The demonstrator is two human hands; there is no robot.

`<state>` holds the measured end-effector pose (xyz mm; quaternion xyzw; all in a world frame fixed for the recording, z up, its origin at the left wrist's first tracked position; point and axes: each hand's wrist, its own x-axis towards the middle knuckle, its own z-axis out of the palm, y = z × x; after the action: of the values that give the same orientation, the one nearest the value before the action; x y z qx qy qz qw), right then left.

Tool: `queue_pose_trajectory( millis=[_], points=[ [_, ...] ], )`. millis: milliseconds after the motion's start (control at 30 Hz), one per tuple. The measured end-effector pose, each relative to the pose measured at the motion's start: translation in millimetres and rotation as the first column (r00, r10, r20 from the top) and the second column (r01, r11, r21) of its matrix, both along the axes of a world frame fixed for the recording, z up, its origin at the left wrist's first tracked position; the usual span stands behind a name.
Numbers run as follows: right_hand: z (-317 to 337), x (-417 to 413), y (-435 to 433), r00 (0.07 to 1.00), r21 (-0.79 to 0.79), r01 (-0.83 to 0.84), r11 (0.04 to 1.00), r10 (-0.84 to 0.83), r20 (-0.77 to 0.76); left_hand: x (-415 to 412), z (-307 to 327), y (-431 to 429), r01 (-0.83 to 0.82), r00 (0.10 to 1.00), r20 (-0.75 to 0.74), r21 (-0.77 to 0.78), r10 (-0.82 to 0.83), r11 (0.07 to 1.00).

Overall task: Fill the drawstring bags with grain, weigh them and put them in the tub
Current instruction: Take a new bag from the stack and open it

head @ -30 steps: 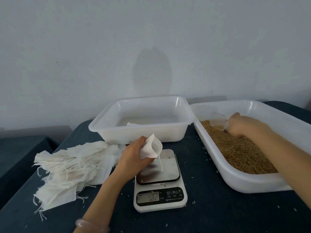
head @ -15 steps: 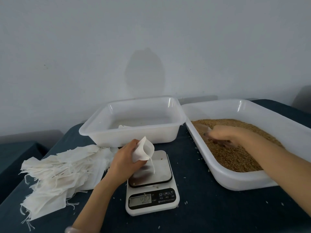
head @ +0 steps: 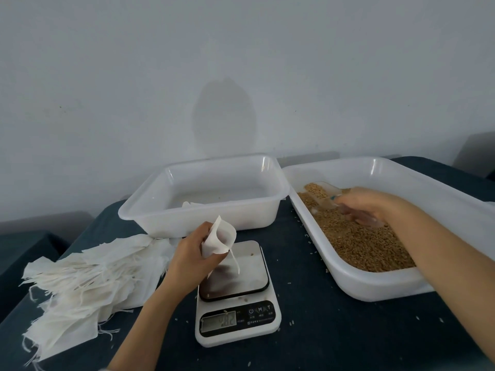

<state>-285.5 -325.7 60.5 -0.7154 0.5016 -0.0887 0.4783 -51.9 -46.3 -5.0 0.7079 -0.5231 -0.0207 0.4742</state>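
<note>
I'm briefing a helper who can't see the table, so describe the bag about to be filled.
Find the white scale at the middle of the dark table. Just above its steel platform the left hand holds one small white drawstring bag. Unlike the flat bags piled to its left, this one is held open and upright, a string dangling.

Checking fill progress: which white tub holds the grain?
The right tub, heaped with brown grain, where the right hand holds the scoop; the back tub is nearly bare.
</note>
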Motion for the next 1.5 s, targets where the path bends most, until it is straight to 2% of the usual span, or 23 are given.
queue_pose_trajectory(
  millis=[200, 267, 433, 633, 733, 967, 1200, 1333, 1500],
  points=[
    [4.2, -5.2, 3.2, 0.999, -0.132, 0.029, 0.991, -0.024, 0.039, -3.6, 5.1, 1.0, 0.040, 0.990, -0.133, -0.043, -0.045, 0.998],
    [9.8, -6.1, 2.8, 1.000, -0.237, 0.005, 0.971, -0.003, 0.012, -5.1, 6.8, 2.1, 0.049, 0.988, -0.144, -0.042, -0.054, 0.998],
    [19.9, -3.3, 9.7, 0.983, -0.473, -0.167, 0.865, 0.182, -0.015, -7.7, 9.6, 3.3, 0.048, 0.983, -0.178, -0.012, -0.049, 0.999],
    [23.1, 9.4, 32.0, 0.868, -0.494, -0.342, 0.799, 0.470, 0.159, -9.1, 11.9, 4.7, 0.050, 0.964, -0.260, -0.028, -0.055, 0.998],
    [26.8, 15.2, 42.1, 0.806, -0.524, -0.406, 0.749, 0.563, 0.181, -7.3, 12.6, 5.8, 0.057, 0.958, -0.278, -0.040, -0.066, 0.998],
    [24.6, 21.0, 53.8, 0.765, -0.635, -0.510, 0.580, 0.643, -0.028, -5.1, 11.4, 5.9, 0.050, 0.963, -0.264, -0.004, -0.050, 0.999],
    [27.5, 25.9, 56.5, 0.762, -0.784, -0.504, 0.363, 0.614, -0.206, -5.3, 10.0, 5.6, 0.053, 0.983, -0.181, 0.058, -0.042, 0.997],
    [31.0, 29.2, 60.5, 0.759, -0.818, -0.504, 0.278, 0.594, -0.266, -6.9, 8.6, 3.9, 0.047, 0.992, -0.125, 0.084, -0.036, 0.995],
    [35.7, 31.8, 69.6, 0.765, -0.859, -0.499, 0.112, 0.522, -0.376, -10.3, 7.6, 2.7, 0.052, 0.998, -0.034, 0.087, -0.049, 0.995]
  ],
)
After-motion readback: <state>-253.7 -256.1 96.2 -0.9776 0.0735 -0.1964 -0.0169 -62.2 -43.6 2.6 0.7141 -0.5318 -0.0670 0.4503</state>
